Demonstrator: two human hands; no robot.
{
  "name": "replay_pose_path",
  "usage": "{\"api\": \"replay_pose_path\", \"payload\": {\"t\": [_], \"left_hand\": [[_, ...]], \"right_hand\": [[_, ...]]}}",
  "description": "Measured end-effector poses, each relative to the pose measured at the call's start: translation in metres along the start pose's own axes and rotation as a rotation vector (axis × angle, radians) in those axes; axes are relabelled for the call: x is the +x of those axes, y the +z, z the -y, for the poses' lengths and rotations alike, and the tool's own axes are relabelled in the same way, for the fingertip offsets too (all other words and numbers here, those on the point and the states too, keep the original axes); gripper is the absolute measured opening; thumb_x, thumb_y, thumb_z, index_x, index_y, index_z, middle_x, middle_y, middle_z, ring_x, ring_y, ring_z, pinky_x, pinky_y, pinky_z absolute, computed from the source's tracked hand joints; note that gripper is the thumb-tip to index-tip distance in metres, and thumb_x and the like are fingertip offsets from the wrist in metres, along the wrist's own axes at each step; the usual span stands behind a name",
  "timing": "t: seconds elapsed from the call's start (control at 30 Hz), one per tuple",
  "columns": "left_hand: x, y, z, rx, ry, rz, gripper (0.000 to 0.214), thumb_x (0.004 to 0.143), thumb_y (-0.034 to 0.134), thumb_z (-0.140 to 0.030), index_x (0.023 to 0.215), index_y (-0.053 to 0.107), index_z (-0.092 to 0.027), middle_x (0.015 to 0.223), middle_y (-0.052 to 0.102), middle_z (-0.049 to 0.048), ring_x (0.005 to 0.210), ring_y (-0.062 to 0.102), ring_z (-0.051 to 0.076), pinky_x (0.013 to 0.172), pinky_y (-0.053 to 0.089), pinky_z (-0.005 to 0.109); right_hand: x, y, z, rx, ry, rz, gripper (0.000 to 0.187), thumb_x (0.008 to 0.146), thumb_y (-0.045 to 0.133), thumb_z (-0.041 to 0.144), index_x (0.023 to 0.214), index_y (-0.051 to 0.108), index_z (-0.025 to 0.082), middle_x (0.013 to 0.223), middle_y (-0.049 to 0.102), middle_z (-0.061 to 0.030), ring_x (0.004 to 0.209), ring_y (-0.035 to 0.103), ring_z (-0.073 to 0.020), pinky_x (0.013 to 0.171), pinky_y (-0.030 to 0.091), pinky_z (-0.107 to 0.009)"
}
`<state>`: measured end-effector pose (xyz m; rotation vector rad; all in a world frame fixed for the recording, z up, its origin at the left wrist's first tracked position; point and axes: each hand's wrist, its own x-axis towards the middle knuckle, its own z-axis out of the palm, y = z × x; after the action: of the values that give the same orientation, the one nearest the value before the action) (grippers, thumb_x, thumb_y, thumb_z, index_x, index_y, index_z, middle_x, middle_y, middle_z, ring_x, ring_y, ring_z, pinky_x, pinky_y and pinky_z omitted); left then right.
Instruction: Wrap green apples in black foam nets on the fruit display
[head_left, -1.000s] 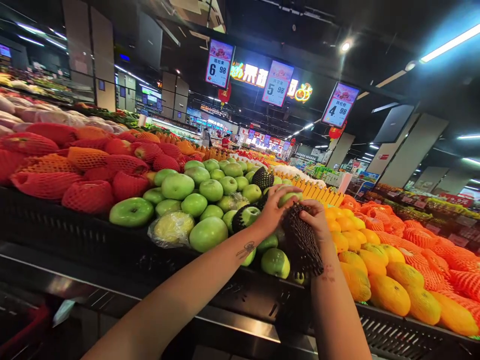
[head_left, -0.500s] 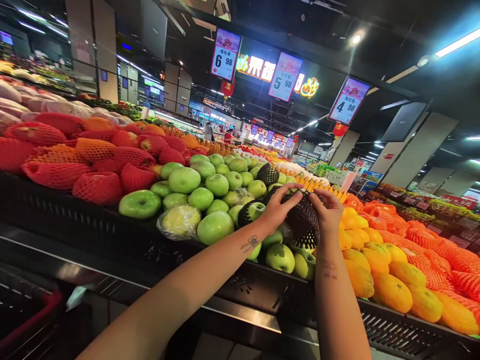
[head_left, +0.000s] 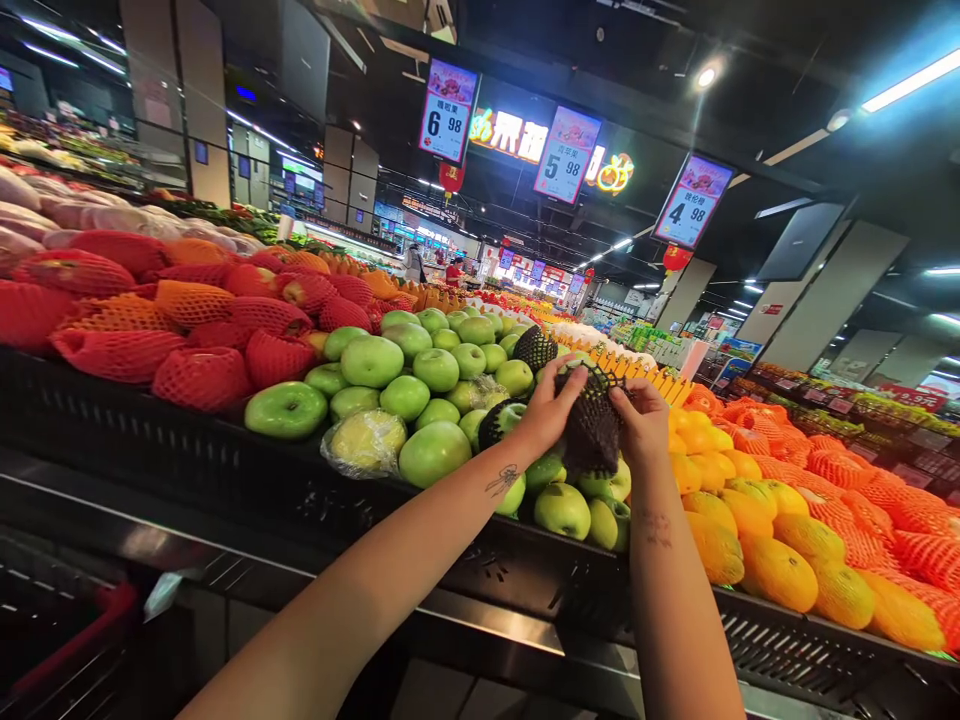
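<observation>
Between my two hands is a black foam net sleeve (head_left: 594,430), held above the green apples (head_left: 405,398). My left hand (head_left: 551,405) pinches its left edge, thumb and fingers closed on the mesh. On the opposite edge, my right hand (head_left: 641,412) grips the sleeve the same way. The net hangs down from my fingers; whether an apple is inside, I cannot tell. Just left of my left hand lies an apple in a black net (head_left: 501,420), and another netted apple (head_left: 535,348) sits behind. A plastic-wrapped fruit (head_left: 365,442) rests at the front edge.
Fruit in red nets (head_left: 202,375) is piled to the left. Oranges (head_left: 780,572) and orange-netted fruit (head_left: 840,470) fill the right side. A black crate wall (head_left: 315,500) runs along the front. A red-edged basket (head_left: 112,625) stands low at left. Price signs (head_left: 567,155) hang overhead.
Both hands have shifted slightly left and the net sleeve hangs a little higher. Its mesh now looks more stretched open between my fingers. The camera view has moved slightly.
</observation>
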<state>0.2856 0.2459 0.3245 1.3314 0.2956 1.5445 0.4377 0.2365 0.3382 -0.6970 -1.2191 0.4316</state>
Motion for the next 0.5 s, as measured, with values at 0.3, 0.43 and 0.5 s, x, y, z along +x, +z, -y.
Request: {"api": "replay_pose_path", "payload": {"t": [0.3,0.43,0.5], "left_hand": [[-0.0027,-0.0004,0.0008,0.213,0.083,0.397,0.051,0.088,0.060,-0.052,0.119,0.061,-0.011,0.124,0.064,0.0138,0.119,0.057,0.025,0.109,0.041,0.037],[-0.0023,0.0004,-0.0019,0.089,0.025,0.426,0.052,0.087,0.054,-0.063,0.101,0.068,-0.014,0.106,0.070,0.0084,0.106,0.061,0.024,0.099,0.046,0.036],[-0.0021,0.0010,-0.0018,0.057,0.005,0.380,0.049,0.088,0.054,-0.061,0.097,0.069,-0.015,0.103,0.069,0.0076,0.104,0.060,0.023,0.099,0.046,0.036]], "right_hand": [[0.0100,-0.0054,0.0043,-0.031,-0.030,-0.126,0.049,0.041,0.092,0.053,0.065,0.064,0.020,0.064,0.066,0.0032,0.061,0.058,-0.0101,0.059,0.045,-0.023],[0.0086,-0.0039,0.0037,-0.037,0.011,-0.072,0.049,0.043,0.091,0.054,0.063,0.063,0.019,0.062,0.063,0.0024,0.057,0.055,-0.0106,0.055,0.044,-0.024],[0.0085,-0.0027,0.0025,-0.035,-0.010,-0.055,0.044,0.050,0.090,0.051,0.067,0.063,0.019,0.065,0.063,0.0026,0.060,0.055,-0.0105,0.057,0.044,-0.024]]}}
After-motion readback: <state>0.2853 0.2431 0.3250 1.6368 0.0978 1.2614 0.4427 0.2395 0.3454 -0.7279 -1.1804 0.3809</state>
